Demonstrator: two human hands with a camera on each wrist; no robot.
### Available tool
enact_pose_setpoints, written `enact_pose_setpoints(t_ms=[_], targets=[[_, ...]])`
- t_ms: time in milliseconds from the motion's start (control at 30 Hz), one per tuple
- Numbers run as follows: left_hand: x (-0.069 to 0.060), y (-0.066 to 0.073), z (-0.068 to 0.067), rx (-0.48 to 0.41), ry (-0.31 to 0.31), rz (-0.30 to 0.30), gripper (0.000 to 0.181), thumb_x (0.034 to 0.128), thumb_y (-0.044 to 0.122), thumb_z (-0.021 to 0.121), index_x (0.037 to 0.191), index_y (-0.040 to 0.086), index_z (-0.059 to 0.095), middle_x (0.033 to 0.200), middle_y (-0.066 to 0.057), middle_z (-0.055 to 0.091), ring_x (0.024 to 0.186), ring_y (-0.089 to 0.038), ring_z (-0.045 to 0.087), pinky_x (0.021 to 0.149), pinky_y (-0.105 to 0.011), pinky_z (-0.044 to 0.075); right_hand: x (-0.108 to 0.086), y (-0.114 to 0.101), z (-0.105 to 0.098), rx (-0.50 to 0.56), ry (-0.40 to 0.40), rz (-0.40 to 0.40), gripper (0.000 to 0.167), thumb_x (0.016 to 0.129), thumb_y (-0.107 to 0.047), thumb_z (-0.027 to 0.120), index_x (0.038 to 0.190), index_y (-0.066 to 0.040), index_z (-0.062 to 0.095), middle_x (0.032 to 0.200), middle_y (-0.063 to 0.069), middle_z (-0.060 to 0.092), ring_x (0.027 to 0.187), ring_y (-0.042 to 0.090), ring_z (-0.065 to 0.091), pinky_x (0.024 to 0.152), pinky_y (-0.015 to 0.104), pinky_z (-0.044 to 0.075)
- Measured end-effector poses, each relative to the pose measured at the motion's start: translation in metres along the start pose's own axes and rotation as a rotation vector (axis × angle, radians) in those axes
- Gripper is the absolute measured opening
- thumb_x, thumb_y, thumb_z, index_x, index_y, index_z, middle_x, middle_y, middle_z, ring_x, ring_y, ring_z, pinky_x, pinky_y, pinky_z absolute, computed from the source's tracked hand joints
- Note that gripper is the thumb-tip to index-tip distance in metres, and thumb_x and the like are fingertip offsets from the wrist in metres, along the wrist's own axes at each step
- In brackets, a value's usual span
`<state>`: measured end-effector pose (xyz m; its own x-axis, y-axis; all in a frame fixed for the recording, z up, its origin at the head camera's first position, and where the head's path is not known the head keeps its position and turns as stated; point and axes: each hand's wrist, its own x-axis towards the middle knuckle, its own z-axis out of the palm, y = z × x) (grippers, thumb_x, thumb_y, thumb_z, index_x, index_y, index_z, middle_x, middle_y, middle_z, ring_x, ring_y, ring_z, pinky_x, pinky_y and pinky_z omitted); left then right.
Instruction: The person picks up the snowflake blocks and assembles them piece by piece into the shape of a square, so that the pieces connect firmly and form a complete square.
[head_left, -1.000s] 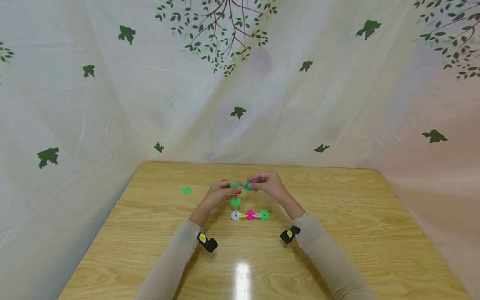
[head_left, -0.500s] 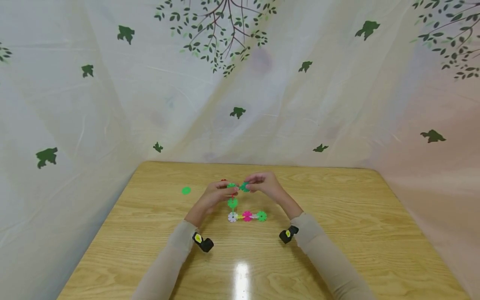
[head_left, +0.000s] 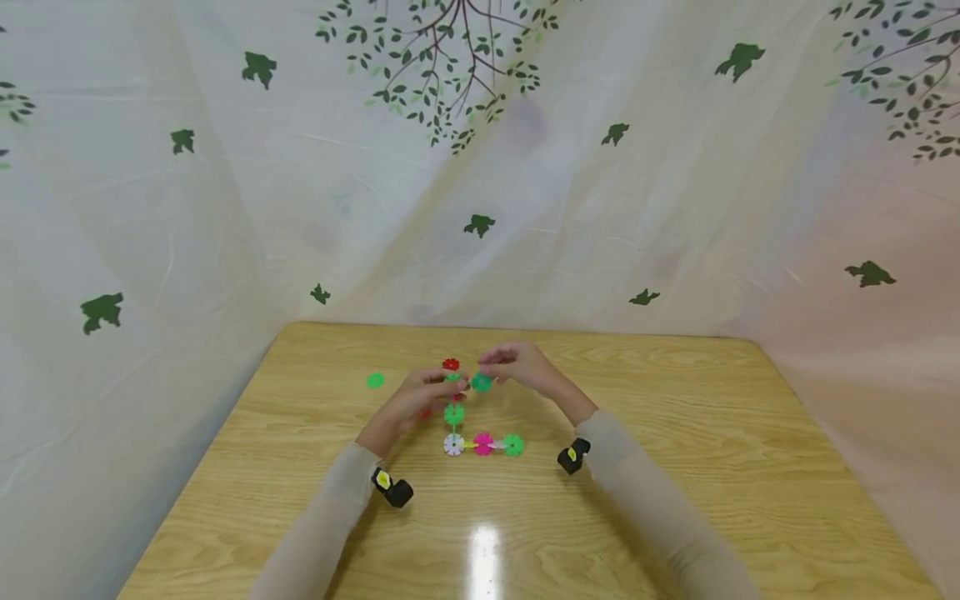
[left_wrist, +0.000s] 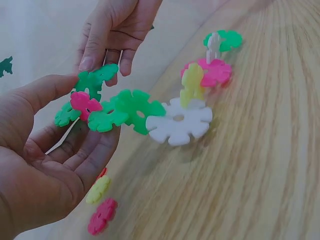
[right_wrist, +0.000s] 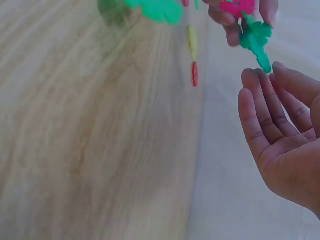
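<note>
Backdrop: pale draped cloth (head_left: pixel 540 258) printed with dark green leaves and branches.
Surface: light wood-grain table (head_left: pixel 675 467).
Landmark: white notched plastic disc (left_wrist: pixel 180 122), corner of the L-shaped chain of linked plastic discs (head_left: pixel 453 414).
Near run: rightward from the landmark, yellow disc (left_wrist: pixel 192 82), pink disc, second white disc, green end disc (left_wrist: pixel 230 40).
Far run: away from the landmark, green discs and a pink-red disc (left_wrist: pixel 85 102), then a blue-green notched plastic disc (head_left: pixel 481 382) jutting right.
Left hand (head_left: pixel 416 398): thumb and fingers grasping the far run.
Right hand (head_left: pixel 525 367): fingers extended, spread from thumb, beside the blue-green disc; contact unclear, no firm grasp.
Loose stock: flat green plastic disc (head_left: pixel 375 380), beyond and left of landmark; red plastic disc (head_left: pixel 451 364), beyond it.
Step, judged: fitting the blue-green disc.
Next move, judged: calls for steadying the far run while checking that joint.
</note>
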<state>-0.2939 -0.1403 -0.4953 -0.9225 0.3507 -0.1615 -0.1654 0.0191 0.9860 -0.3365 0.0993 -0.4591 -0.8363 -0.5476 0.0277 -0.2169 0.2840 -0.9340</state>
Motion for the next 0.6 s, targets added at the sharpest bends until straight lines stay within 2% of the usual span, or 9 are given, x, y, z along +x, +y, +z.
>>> enact_pose_setpoints(t_ms=[133,200,400,600], targets=[[-0.003,-0.003,-0.006,0.006,0.001,-0.020,0.034,0.0988,0.022,0.069,0.125,-0.001,0.068,0.116,-0.016,0.074,0.103,-0.023,0.073,0.090,-0.032,0.061,0.012,-0.002,-0.001,-0.042,-0.007,-0.007,0.032,0.098,-0.009,0.069,0.121,0.012,0.065,0.107,0.020,0.074,0.093,0.033,0.073,0.089,0.064,0.056],[-0.005,-0.004,-0.009,0.015,-0.001,-0.032,0.032,0.0992,0.021,0.068,0.124,0.000,0.069,0.116,-0.017,0.074,0.101,-0.021,0.074,0.086,-0.030,0.061,0.018,-0.002,-0.001,-0.078,-0.011,-0.016,0.031,0.097,-0.009,0.069,0.120,0.011,0.066,0.107,0.021,0.074,0.095,0.034,0.073,0.088,0.062,0.057],[-0.010,-0.004,-0.014,0.071,-0.014,-0.049,0.033,0.0995,0.023,0.068,0.123,0.000,0.068,0.116,-0.018,0.075,0.097,-0.018,0.074,0.081,-0.028,0.061,0.040,0.002,0.003,-0.207,-0.046,-0.083,0.027,0.094,-0.003,0.071,0.116,0.012,0.068,0.111,0.025,0.073,0.101,0.031,0.072,0.090,0.038,0.062],[-0.012,-0.004,-0.017,0.080,-0.050,-0.051,0.036,0.1001,0.023,0.067,0.125,-0.002,0.065,0.119,-0.018,0.073,0.095,-0.017,0.074,0.080,-0.028,0.062,0.059,0.010,0.010,-0.229,-0.083,-0.082,0.027,0.093,0.000,0.072,0.117,0.012,0.068,0.109,0.026,0.073,0.104,0.035,0.071,0.090,0.033,0.061]])
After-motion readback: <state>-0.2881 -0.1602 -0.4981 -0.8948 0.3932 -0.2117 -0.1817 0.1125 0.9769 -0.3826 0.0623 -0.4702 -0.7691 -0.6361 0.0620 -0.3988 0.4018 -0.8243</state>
